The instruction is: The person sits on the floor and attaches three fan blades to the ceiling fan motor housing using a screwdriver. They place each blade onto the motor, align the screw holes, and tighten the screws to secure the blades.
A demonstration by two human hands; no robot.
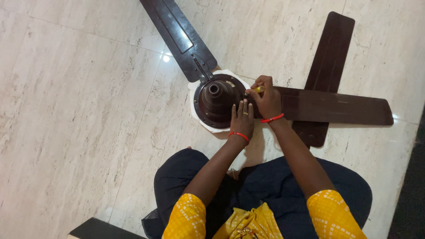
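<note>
The left hand (242, 119) lies flat, fingers spread open, on the near rim of the dark brown ceiling fan motor (217, 99), which sits on a white pad (193, 90) on the marble floor (79, 110). The right hand (265, 99) is closed around a yellow-handled screwdriver (258, 89), tip down where a blade (332, 106) joins the motor. If the tip slips off the screw, it could jab the nearby left fingers or scratch the blade.
</note>
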